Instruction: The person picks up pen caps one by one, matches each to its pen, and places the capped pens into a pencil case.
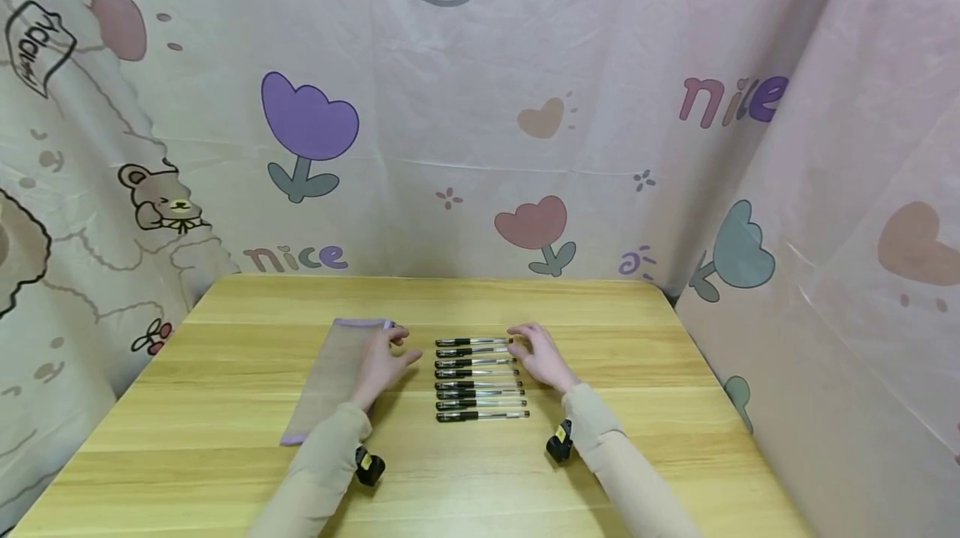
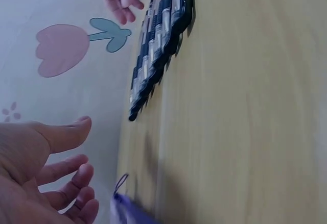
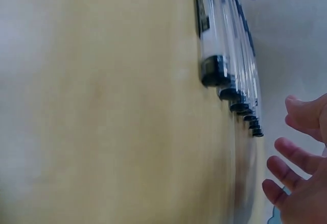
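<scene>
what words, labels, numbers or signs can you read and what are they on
"nice": backdrop cloth, upper right
"nice": backdrop cloth, below purple flower
Backdrop's far-left banner: slanted lettering, not surely readable
Pens: any print too small
Yellow labels on wrist cameras: too small to read

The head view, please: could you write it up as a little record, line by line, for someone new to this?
Surface: wood-grain table
Backdrop: pale cloth printed with flowers and hearts
Pens: eight, side by side, dark caps toward the left
Pouch: see-through, lilac-edged, lying flat left of the pens
Left hand: over the pouch's right side, holding nothing
Right hand: by the farther pens' right ends, fingers apart, holding nothing
</scene>
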Motion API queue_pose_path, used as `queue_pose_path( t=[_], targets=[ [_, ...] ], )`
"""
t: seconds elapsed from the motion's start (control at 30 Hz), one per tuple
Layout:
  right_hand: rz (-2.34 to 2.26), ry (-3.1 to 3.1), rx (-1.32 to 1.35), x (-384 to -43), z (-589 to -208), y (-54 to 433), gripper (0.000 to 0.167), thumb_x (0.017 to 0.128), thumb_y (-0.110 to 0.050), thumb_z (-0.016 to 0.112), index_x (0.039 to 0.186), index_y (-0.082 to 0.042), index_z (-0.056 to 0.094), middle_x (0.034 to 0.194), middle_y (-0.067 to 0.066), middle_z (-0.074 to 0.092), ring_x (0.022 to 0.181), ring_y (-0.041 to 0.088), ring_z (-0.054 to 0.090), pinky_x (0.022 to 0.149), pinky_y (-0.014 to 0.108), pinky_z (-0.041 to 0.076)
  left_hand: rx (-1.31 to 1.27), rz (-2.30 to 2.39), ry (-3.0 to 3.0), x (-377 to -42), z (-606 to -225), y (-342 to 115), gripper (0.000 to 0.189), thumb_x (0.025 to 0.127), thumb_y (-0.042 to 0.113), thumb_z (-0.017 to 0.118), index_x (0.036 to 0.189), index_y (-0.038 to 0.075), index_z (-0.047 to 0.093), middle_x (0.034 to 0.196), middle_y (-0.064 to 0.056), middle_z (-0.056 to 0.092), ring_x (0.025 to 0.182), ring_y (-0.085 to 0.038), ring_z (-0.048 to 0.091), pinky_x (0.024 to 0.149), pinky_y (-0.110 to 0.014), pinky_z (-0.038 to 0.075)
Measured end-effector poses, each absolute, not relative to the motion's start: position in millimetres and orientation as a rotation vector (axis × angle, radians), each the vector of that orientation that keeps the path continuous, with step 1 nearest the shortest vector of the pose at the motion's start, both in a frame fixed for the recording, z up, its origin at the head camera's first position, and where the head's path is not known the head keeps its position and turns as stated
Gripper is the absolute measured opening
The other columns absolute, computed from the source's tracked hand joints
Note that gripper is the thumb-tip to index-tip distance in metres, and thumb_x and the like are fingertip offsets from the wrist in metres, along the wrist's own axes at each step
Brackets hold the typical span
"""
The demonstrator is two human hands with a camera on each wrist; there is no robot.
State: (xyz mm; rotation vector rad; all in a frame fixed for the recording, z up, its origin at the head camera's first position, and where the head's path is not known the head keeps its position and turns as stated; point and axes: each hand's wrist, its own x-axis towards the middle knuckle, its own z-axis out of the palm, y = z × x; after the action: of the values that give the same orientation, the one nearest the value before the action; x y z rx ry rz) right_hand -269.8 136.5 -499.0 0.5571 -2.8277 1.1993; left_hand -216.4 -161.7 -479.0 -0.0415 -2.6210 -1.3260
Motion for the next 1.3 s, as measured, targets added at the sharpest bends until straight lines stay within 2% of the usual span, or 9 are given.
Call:
queue_pose_path(
  t=[0.17,0.4,0.67,0.87,1.0,1.2,1.3],
  targets=[
    [1.242,-2.828,0.591,-256,-495,140,0.041,0.098,-0.015,0.063,0.137,-0.002,0.057,0.142,0.021,0.052,0.132,0.042,0.049,0.112,0.062,0.038,-0.034,-1.406,-2.617,-201,-474,-176,0.047,0.087,0.007,0.076,0.127,-0.013,0.059,0.123,-0.033,0.063,0.112,-0.044,0.060,0.100,-0.056,0.049],
    [1.303,-2.830,0.655,-242,-488,146,0.047,0.097,-0.015,0.065,0.140,-0.001,0.053,0.143,0.021,0.052,0.130,0.043,0.051,0.110,0.062,0.041,-0.002,-1.356,-2.686,-178,-471,-192,0.051,0.087,0.014,0.078,0.127,-0.011,0.059,0.117,-0.029,0.062,0.106,-0.037,0.060,0.094,-0.052,0.051],
    [1.255,-2.814,0.772,-233,-486,157,0.049,0.095,-0.017,0.067,0.139,0.001,0.053,0.141,0.022,0.054,0.124,0.043,0.055,0.106,0.062,0.044,0.050,-1.183,-2.765,-151,-475,-204,0.059,0.081,0.024,0.084,0.123,-0.010,0.060,0.115,-0.028,0.064,0.107,-0.038,0.061,0.094,-0.054,0.051],
    [1.255,-2.811,0.792,-228,-486,161,0.050,0.094,-0.014,0.068,0.139,0.001,0.053,0.139,0.021,0.055,0.123,0.043,0.055,0.105,0.061,0.045,0.105,-1.123,-2.801,-136,-480,-205,0.060,0.075,0.024,0.088,0.118,-0.008,0.061,0.106,-0.024,0.062,0.094,-0.029,0.060,0.078,-0.042,0.053],
    [1.242,-2.836,0.767,-223,-487,161,0.052,0.093,-0.017,0.069,0.139,0.000,0.053,0.139,0.021,0.055,0.121,0.042,0.056,0.103,0.062,0.046,0.111,-1.111,-2.822,-131,-484,-205,0.059,0.074,0.023,0.088,0.117,-0.008,0.061,0.104,-0.023,0.063,0.091,-0.027,0.059,0.073,-0.036,0.052],
    [1.215,-2.841,0.772,-220,-488,160,0.052,0.092,-0.018,0.070,0.139,0.000,0.054,0.138,0.020,0.056,0.119,0.040,0.057,0.102,0.061,0.047,0.162,-1.171,-2.815,-127,-486,-207,0.056,0.074,0.019,0.087,0.116,-0.008,0.062,0.091,-0.013,0.056,0.081,-0.020,0.050,0.066,-0.025,0.041],
    [1.223,-2.836,0.770,-219,-489,159,0.051,0.092,-0.017,0.070,0.138,-0.001,0.054,0.138,0.020,0.056,0.119,0.040,0.058,0.101,0.062,0.047,0.189,-1.201,-2.811,-126,-486,-209,0.055,0.074,0.019,0.087,0.116,-0.008,0.063,0.086,-0.010,0.053,0.078,-0.018,0.047,0.064,-0.023,0.038]
  ],
)
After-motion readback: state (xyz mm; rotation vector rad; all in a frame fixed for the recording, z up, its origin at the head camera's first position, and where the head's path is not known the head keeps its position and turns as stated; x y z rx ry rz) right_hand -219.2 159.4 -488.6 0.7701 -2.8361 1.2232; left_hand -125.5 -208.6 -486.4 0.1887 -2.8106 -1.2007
